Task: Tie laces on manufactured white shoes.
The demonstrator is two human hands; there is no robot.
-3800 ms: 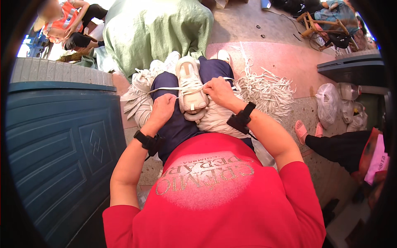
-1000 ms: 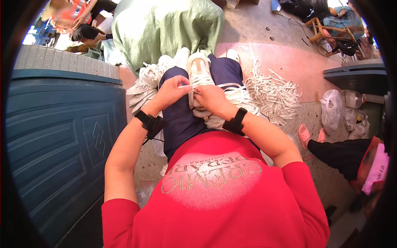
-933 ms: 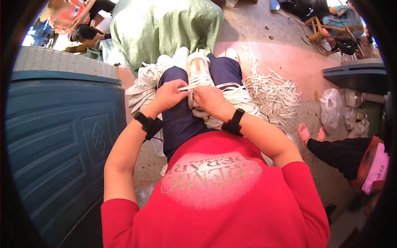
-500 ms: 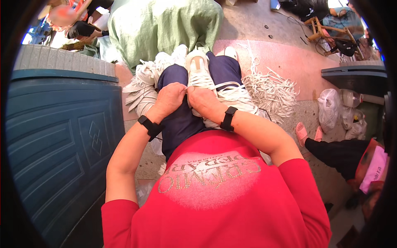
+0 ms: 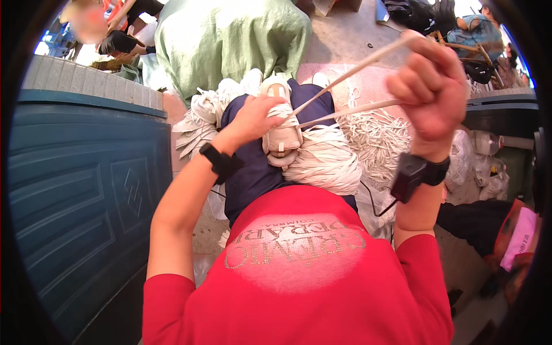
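On the lap lies a pale, smooth shoe form (image 5: 281, 135). The left hand (image 5: 256, 118) presses on it, fingers curled over its flat woven wrapping. From it two taut white straps (image 5: 345, 75) run up-right into the clenched right hand (image 5: 430, 92).

The concrete floor (image 5: 356, 40) carries everything here, pale grey with a pinkish patch. A heap of loose white laces (image 5: 379, 135) lies on it. Beyond the heap, a large green sack (image 5: 230, 40) sits on the floor. To the right of the heap, clear plastic bags (image 5: 489, 167) rest on the ground.
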